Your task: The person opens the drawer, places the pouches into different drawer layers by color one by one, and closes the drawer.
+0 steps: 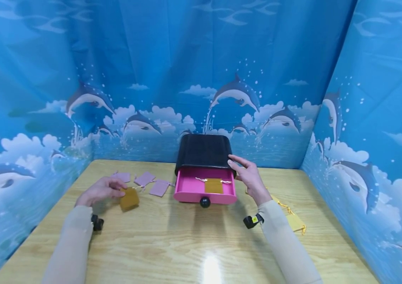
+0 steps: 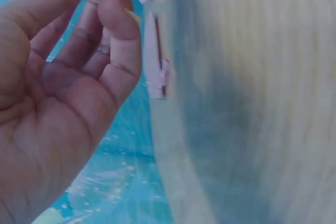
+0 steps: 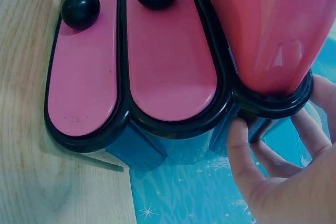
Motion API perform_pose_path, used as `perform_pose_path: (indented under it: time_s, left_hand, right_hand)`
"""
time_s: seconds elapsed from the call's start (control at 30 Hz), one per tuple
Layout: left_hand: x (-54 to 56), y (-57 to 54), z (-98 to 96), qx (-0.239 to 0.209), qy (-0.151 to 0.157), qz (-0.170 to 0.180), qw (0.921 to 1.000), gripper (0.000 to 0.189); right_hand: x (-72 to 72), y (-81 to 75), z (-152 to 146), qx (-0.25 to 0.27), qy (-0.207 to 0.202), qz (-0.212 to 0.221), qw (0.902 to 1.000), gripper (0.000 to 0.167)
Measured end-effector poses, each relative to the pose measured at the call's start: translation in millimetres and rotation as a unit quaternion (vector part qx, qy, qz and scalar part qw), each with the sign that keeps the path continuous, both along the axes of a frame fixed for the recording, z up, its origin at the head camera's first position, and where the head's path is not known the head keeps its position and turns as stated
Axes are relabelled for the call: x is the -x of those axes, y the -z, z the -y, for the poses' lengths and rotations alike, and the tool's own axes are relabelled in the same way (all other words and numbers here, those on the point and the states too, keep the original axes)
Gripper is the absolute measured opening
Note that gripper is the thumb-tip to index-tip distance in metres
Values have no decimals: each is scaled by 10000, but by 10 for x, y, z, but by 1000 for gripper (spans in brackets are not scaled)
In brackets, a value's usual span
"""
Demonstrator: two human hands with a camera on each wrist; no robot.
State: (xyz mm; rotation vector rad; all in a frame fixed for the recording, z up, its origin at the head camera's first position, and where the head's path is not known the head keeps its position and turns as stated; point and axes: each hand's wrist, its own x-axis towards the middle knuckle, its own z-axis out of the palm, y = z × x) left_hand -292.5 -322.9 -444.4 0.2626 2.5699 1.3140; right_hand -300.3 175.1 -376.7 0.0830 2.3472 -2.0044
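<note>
My left hand point(image 1: 103, 191) pinches a golden-brown drawstring pouch point(image 1: 129, 199) near its corded top, held up over the left side of the table. In the left wrist view only a bit of its cord shows at the fingertips point(image 2: 116, 17). At the centre stands a black drawer cabinet point(image 1: 204, 152); its pink top drawer point(image 1: 187, 195) is pulled out, and another golden-brown pouch point(image 1: 214, 186) lies inside with pale cords spread. My right hand point(image 1: 250, 179) holds the cabinet's right edge, thumb and fingers bent around the black rim in the right wrist view.
Three lilac pouches point(image 1: 159, 188) lie left of the cabinet. Yellow pouches point(image 1: 294, 222) lie at the right, partly hidden by my right forearm. Two lower pink drawers point(image 3: 170, 61) with black knobs are closed. A dolphin-print curtain point(image 1: 172, 79) encloses the wooden table point(image 1: 144, 248).
</note>
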Motion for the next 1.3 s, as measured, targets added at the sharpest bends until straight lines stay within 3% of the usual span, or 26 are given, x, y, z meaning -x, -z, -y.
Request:
perform_pose_path:
  time_s: [0.13, 0.33, 0.47, 0.77, 0.97, 1.3]
  left_hand:
    - [-4, -71, -22, -22, -170, -182, 9997, 33]
    - [0, -146, -141, -292, -115, -561, 9979, 37]
    - [7, -188, -254, -403, -183, -651, 9969, 38]
    - [-11, -304, -532, -118, -333, -865, 9956, 41]
    - [-3, -342, -656, -314, -533, -949, 9936, 33]
    - [-66, -481, -757, -560, -743, -1243, 9879, 36]
  right_hand:
    - [9, 0, 18, 20, -74, -27, 10000, 50]
    - [-1, -1, -1, -3, -24, 45, 10000, 49]
    - [-2, 5, -5, -29, -81, 13, 10000, 50]
    - [-3, 8, -1, -22, -37, -73, 10000, 48]
    - [-3, 5, -13, -30, -38, -74, 10000, 48]
    - [6, 8, -9, -93, -18, 0, 10000, 48]
